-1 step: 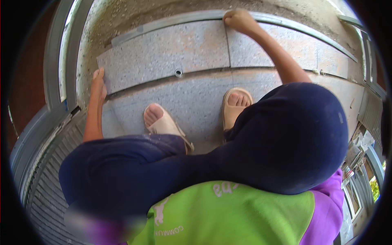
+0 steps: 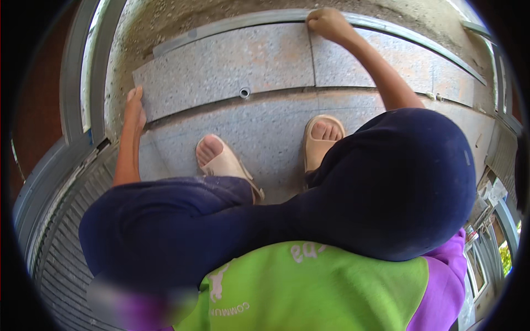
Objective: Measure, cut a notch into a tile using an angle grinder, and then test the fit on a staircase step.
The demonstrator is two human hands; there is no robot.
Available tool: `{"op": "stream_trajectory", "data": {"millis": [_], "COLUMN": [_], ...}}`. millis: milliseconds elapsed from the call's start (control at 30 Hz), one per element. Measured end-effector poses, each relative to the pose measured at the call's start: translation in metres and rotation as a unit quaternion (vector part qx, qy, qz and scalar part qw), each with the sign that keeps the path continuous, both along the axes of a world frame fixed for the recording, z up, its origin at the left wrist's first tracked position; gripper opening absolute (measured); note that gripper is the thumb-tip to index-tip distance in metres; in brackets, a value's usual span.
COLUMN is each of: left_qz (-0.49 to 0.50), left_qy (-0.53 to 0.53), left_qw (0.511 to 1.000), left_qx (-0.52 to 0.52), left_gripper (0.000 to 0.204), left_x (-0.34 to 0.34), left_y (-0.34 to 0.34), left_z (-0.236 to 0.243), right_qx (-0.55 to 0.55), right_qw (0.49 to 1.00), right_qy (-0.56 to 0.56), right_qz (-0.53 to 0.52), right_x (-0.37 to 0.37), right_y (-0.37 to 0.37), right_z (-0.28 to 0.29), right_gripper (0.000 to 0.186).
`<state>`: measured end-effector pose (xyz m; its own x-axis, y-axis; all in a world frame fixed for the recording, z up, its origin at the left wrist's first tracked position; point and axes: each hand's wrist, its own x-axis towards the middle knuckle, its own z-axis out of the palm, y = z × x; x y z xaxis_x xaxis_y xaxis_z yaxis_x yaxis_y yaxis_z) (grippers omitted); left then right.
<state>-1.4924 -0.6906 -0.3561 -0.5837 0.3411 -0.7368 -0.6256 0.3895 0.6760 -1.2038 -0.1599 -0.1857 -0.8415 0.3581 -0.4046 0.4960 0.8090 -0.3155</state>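
My left hand (image 2: 134,107) grips the left end of a long speckled grey tile (image 2: 204,71), which has a round hole with a pipe end (image 2: 244,92) near its lower edge. My right hand (image 2: 327,25) is closed at the tile's far right corner, by a joint with a second tile (image 2: 375,60) and a long metal strip (image 2: 414,43); what its fingertips hold is hidden. Below a dark gap lies a lower speckled surface (image 2: 259,116), where my sandalled feet (image 2: 215,157) rest under bent knees.
Metal frames (image 2: 74,71) stand at the left, beside a ribbed grey panel (image 2: 72,231). Rough bare ground (image 2: 232,11) lies beyond the tiles. Small fittings (image 2: 435,97) sit at the tiles' lower right edge, and assorted items (image 2: 486,204) are at the far right.
The view has shifted very slightly, so tiles, feet and hands appear a little higher. My hands keep the same places on the tile.
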Motion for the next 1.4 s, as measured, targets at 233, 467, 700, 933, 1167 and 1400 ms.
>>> {"op": "stream_trajectory", "data": {"millis": [233,467,700,933,1167,1400], "left_qz": [0.005,0.017,0.037,0.062,0.103,0.108], "left_qy": [-0.001,-0.018,0.013,0.026,-0.051,-0.016], "left_qw": [1.0,1.0,0.999,0.996,0.992,0.993], "left_qx": [-0.002,0.0,-0.01,-0.066,-0.06,-0.053], "left_gripper": [0.039,0.039,0.048,0.054,0.069,0.082], "left_x": [0.002,0.003,0.006,0.02,0.0,-0.004], "left_y": [0.021,0.023,0.015,0.04,0.024,0.004], "left_z": [0.01,0.028,0.022,0.037,0.012,-0.005], "right_qx": [-0.002,-0.016,-0.038,-0.067,-0.056,-0.036], "right_qw": [1.0,1.0,0.999,0.997,0.995,0.999], "right_qy": [-0.002,-0.011,0.037,0.003,-0.005,0.026], "right_qz": [-0.002,0.005,-0.012,-0.039,-0.079,-0.019], "right_x": [0.007,0.0,-0.005,-0.013,-0.012,-0.007], "right_y": [0.011,0.008,-0.013,-0.022,-0.015,-0.011], "right_z": [-0.011,0.001,0.004,0.022,0.013,-0.003], "right_gripper": [0.03,0.03,0.027,0.03,0.031,0.028]}}
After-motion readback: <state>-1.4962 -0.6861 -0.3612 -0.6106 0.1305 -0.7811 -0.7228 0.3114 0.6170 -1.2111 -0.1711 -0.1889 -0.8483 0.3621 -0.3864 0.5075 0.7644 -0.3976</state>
